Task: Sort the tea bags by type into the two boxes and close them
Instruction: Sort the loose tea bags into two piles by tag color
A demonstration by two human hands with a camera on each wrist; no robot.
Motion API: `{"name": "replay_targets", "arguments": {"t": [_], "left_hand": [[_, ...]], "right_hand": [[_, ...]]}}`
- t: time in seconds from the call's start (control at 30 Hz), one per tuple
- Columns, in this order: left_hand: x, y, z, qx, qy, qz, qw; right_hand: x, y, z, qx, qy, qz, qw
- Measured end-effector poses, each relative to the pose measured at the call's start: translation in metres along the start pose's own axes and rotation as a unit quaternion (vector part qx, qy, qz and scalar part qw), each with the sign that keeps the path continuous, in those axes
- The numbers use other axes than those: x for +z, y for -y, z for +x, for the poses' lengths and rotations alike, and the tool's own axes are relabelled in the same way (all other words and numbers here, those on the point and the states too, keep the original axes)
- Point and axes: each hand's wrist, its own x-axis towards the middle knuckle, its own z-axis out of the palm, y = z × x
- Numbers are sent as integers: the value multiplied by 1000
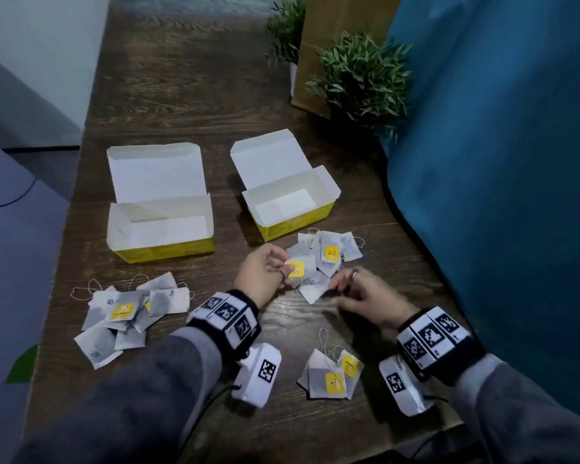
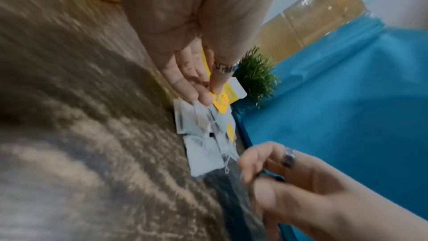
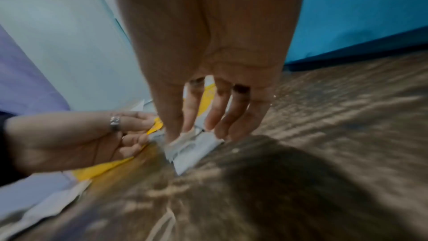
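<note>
Left hand (image 1: 260,274) pinches a yellow tag (image 1: 296,269) on the far-right tea bag pile (image 1: 325,259), likely to check type. Right hand (image 1: 362,298), fingers loosely spread, touches a near bag, gripping nothing. Both boxes (image 1: 159,226) sit open, empty, just beyond.

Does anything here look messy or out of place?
Nothing is damaged or spilled. Both boxes stand open and hold nothing, while the tea bags lie in three loose piles on the table, their strings trailing.
</note>
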Motion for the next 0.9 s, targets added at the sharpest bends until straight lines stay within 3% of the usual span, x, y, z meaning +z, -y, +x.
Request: {"name": "replay_targets", "arguments": {"t": [0.07, 0.13, 0.2, 0.27, 0.33, 0.4, 0.47, 0.53, 0.63, 0.7, 0.77, 0.9], "left_hand": [[11, 6, 7, -20, 5, 17, 1000], [17, 10, 6, -8, -5, 105, 994], [17, 11, -8, 53, -23, 198, 978], [17, 6, -32, 134, 28, 243, 960], [22, 8, -57, 161, 136, 317, 925], [32, 20, -71, 158, 215, 432, 861], [45, 33, -81, 146, 253, 509, 809], [56, 39, -90, 128, 269, 539, 788], [62, 36, -98, 85, 269, 533, 798], [58, 35, -100, 62, 272, 510, 813], [48, 37, -99, 51, 262, 493, 828], [20, 47, -96, 41, 236, 364, 900]], "right_hand": [[4, -10, -16, 4, 112, -13, 994], [7, -18, -26, -11, 189, -35, 981], [11, -23, -34, -8, 221, -44, 974], [15, -27, -39, -27, 219, -70, 973], [20, -30, -43, -58, 209, -127, 968], [25, -30, -46, -85, 192, -176, 962], [26, -29, -45, -80, 184, -189, 961], [26, -27, -44, -76, 190, -177, 963], [18, -26, -39, -62, 189, -120, 973], [10, -23, -36, -17, 172, -85, 981], [3, -20, -33, 22, 128, 27, 991], [-7, 2, -28, 14, 59, 254, 965]]}}
